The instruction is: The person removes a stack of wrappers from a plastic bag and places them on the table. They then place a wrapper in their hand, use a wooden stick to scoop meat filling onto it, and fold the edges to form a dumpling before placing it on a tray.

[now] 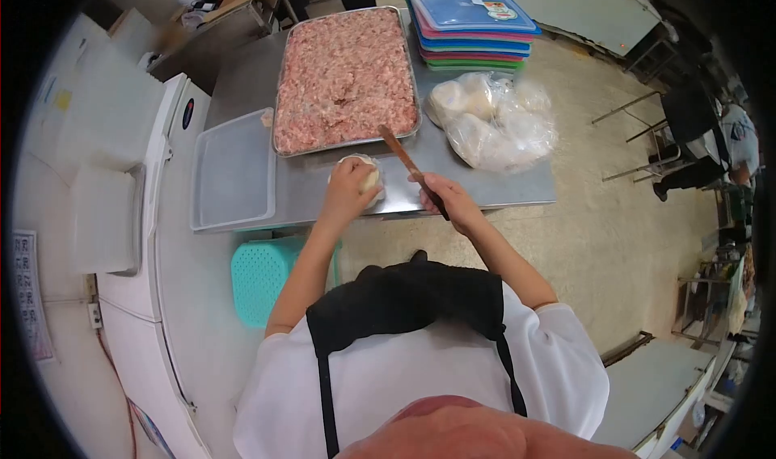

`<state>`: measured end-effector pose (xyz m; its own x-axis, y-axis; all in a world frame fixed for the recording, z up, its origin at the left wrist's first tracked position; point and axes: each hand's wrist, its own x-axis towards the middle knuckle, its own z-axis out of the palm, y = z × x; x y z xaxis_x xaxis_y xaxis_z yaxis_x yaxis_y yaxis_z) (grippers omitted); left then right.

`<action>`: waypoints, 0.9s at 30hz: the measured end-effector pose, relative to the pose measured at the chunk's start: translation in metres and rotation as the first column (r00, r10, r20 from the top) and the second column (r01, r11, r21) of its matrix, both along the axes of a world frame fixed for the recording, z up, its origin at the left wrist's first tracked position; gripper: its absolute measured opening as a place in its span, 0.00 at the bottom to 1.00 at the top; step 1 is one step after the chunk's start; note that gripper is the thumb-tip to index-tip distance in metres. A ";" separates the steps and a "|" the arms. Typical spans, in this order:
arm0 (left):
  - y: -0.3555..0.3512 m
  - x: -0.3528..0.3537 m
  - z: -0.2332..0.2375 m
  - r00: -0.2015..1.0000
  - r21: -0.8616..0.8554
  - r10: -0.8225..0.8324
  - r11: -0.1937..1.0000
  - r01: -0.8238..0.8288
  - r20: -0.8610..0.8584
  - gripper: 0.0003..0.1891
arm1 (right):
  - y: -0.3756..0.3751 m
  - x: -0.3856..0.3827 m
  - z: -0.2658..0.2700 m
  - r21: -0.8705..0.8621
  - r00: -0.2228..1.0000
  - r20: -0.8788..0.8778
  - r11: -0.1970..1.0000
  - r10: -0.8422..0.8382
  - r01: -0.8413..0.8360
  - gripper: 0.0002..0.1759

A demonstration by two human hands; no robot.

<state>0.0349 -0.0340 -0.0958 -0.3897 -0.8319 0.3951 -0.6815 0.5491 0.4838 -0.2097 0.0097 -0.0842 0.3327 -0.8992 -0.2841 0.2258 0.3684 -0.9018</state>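
My left hand (353, 188) is closed round pale, round dough wrappers (372, 176) at the table's front edge, its fingers covering part of them. Thin clear plastic shows around the wrappers. In my right hand (453, 202) is a narrow flat spatula (402, 153) with a dark handle, its blade slanting up and left. The blade's tip overlaps the near right corner of a large metal tray (347, 145) in this view. Pink ground meat (346, 75) fills that tray, with a small dent toward its near side.
Clear plastic bags (495, 124) of pale round pieces lie at the table's right. Behind them rises a stack of coloured lids (473, 31). A translucent lid (234, 172) lies left, above a turquoise basket (263, 277). A white fridge (174, 216) stands left; other people are farther off.
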 end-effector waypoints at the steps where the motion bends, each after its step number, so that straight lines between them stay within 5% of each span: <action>1: -0.001 -0.001 0.001 1.000 -0.006 0.010 1.000 -0.010 0.028 0.15 | -0.006 -0.004 -0.005 -0.023 1.000 0.006 1.000 -0.003 0.003 0.17; 2: -0.003 -0.001 0.003 0.998 -0.015 0.019 1.000 -0.018 0.061 0.16 | -0.012 -0.008 -0.010 -0.051 1.000 0.003 0.999 -0.001 0.002 0.17; 5: -0.014 0.007 -0.001 0.991 0.374 0.072 0.927 -0.025 -0.112 0.18 | -0.031 -0.017 -0.012 -0.170 0.999 -0.006 0.984 -0.053 0.051 0.16; 8: -0.014 0.012 0.009 0.948 0.436 0.088 0.898 0.058 -0.306 0.18 | -0.049 -0.025 -0.001 -0.268 0.976 -0.193 0.962 -0.106 0.051 0.17; 9: -0.012 0.010 0.015 0.968 0.392 0.065 0.919 0.035 -0.240 0.19 | -0.056 -0.029 0.000 -0.310 0.980 -0.177 0.950 -0.086 0.027 0.19; 12: -0.007 0.007 0.024 0.999 0.196 -0.018 0.980 0.024 -0.032 0.20 | -0.078 -0.034 0.006 -0.472 0.793 -0.578 0.872 -0.193 -0.132 0.19; 14: -0.009 0.014 0.021 0.984 0.006 -0.090 0.996 0.090 0.151 0.20 | -0.092 -0.033 0.005 -0.541 0.736 -0.628 0.822 -0.254 -0.177 0.19; 22: -0.028 0.033 0.011 0.957 0.396 -0.024 0.907 0.142 -0.288 0.09 | -0.135 0.017 0.028 -0.668 0.502 -0.735 0.610 -0.456 -0.426 0.13; 26: -0.036 0.049 0.002 0.852 0.446 0.147 0.888 0.110 -0.503 0.12 | -0.147 0.057 0.036 -0.643 0.316 -0.733 0.462 -0.602 -0.611 0.11; 27: -0.039 0.053 0.003 0.744 0.514 0.250 0.846 0.144 -0.620 0.12 | -0.147 0.064 0.035 -0.628 0.282 -0.721 0.424 -0.633 -0.652 0.11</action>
<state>0.0880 -0.0727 -0.0930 -0.1515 -0.9873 0.0486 -0.1125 0.0661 0.9914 -0.1453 -0.1371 -0.0497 0.4808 -0.7761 0.4081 -0.8109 -0.5706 -0.1296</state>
